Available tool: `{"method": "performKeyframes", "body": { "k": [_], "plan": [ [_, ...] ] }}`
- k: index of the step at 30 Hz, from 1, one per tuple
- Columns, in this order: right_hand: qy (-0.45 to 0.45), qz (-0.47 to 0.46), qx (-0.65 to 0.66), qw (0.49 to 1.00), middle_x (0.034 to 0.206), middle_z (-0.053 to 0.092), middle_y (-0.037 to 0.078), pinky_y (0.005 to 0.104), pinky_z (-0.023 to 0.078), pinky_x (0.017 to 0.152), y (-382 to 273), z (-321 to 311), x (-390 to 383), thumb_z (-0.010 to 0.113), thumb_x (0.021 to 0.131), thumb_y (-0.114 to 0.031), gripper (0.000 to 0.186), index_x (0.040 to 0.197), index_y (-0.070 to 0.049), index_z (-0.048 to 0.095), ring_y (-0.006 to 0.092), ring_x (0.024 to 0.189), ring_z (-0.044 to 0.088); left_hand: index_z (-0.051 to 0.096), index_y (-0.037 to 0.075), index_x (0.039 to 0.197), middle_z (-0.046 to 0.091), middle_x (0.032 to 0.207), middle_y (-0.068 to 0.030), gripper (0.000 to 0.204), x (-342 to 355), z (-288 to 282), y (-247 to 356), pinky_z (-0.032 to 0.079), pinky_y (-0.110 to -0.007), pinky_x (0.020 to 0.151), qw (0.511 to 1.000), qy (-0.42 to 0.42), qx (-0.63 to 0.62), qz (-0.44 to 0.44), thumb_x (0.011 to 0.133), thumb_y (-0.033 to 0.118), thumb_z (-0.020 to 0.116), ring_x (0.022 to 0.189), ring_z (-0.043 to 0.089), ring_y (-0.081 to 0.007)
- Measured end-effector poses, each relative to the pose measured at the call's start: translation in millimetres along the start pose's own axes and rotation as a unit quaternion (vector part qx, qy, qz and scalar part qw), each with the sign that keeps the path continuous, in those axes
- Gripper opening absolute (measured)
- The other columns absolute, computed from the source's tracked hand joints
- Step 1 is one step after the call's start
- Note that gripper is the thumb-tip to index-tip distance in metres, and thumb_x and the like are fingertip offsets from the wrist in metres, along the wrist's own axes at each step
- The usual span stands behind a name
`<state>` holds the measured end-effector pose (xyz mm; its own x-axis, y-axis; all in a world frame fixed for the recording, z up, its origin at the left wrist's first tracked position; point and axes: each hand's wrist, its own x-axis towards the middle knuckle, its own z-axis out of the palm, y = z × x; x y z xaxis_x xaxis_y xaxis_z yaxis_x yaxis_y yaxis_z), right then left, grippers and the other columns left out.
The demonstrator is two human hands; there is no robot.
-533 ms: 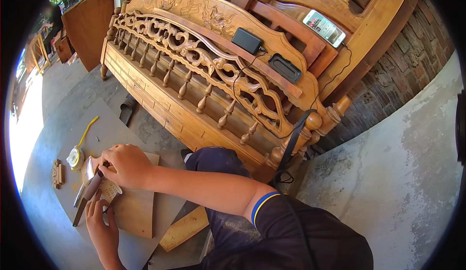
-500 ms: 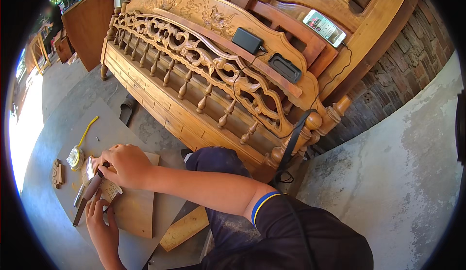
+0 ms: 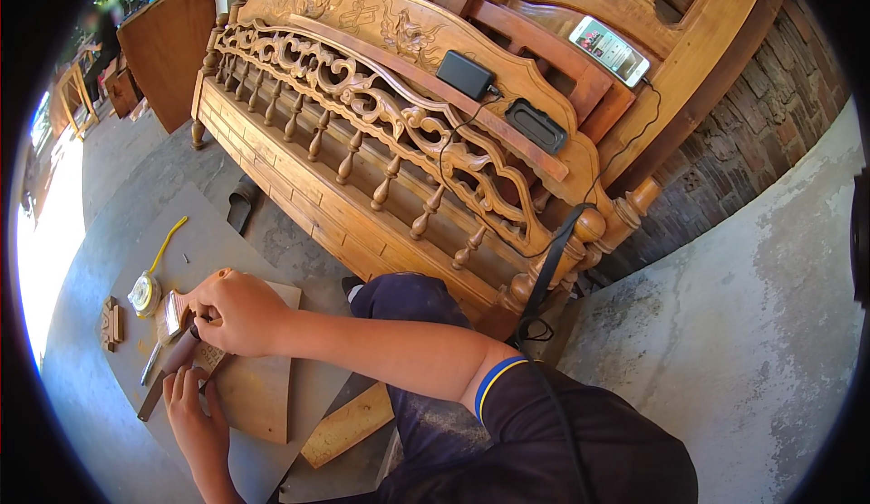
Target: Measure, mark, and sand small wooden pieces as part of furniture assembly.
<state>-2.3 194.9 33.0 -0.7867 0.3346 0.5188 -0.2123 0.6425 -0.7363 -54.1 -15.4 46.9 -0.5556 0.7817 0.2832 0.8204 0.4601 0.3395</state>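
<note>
Flat grey sheet at view's eight o'clock. Over it, long narrow dark-brown bar, pointing toward seven. Right hand pinches its upper end; left hand curled against it, grip unclear. Round white-and-yellow tape measure at bar's eleven.

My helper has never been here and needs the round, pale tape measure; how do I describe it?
Start at the long, carved golden-brown wooden furniture piece, then the flat grey board at lower left. On it, left of the person's bare right hand and beside the small carved brown wooden block, lies the round, pale tape measure. Its extended bright yellow strip sets it apart.
</note>
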Motion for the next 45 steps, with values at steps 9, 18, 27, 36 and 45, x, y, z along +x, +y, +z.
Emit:
{"method": "performKeyframes", "body": {
  "k": [9,18,27,36,45],
  "plan": [
    [-0.207,0.307,0.31,0.876,0.06,0.065,0.009,0.0269,0.046,0.044,-18,-27,12,0.069,0.091,-0.015,0.021,0.078,0.001,0.066,0.0133,0.046,0.059,0.059,-0.002,0.1,0.064,0.103,-0.0196,0.012,-5,4,12,0.046,-0.051,0.091,0.999,0.005,0.03,-0.013,0.089,0.0,0.062,0.107,0.057,-0.0424],
    [-0.218,0.338,0.501,0.766,0.063,0.066,0.009,0.0253,0.044,0.044,-14,-28,12,0.067,0.091,-0.015,0.016,0.081,-0.003,0.065,0.0126,0.046,0.059,0.058,-0.002,0.126,0.061,0.131,-0.0211,0.039,-17,17,12,0.041,-0.054,0.105,0.993,-0.007,0.106,-0.05,0.092,0.014,0.064,0.128,0.051,-0.0428],
    [-0.258,0.24,0.522,0.777,0.07,0.066,0.004,0.0236,0.044,0.049,-28,-34,7,0.069,0.096,-0.021,0.018,0.094,-0.003,0.066,0.0091,0.058,0.061,0.057,-0.003,0.132,0.064,0.126,-0.0227,0.044,-14,4,4,0.041,-0.046,0.108,0.988,0.082,0.125,-0.041,0.101,0.029,0.059,0.126,0.055,-0.0395],
    [-0.321,0.186,0.395,0.84,0.075,0.07,0.006,0.0253,0.046,0.053,-36,-22,0,0.072,0.094,-0.02,0.019,0.096,-0.002,0.066,0.009,0.06,0.064,0.06,-0.004,0.133,0.063,0.134,-0.0162,0.047,-9,-3,-12,0.041,-0.04,0.11,0.913,0.113,-0.377,-0.106,0.11,0.035,0.046,0.128,0.057,-0.0258],
    [-0.322,0.209,0.225,0.896,0.08,0.068,0.005,0.0266,0.05,0.056,-21,-30,-2,0.073,0.095,-0.03,0.025,0.1,-0.005,0.072,0.0097,0.066,0.064,0.058,0.0,0.087,0.062,0.134,-0.0197,0.018,7,-7,0,0.052,-0.045,0.102,0.776,0.103,-0.607,-0.14,0.096,0.014,0.05,0.122,0.061,-0.0284]
  ]
}}
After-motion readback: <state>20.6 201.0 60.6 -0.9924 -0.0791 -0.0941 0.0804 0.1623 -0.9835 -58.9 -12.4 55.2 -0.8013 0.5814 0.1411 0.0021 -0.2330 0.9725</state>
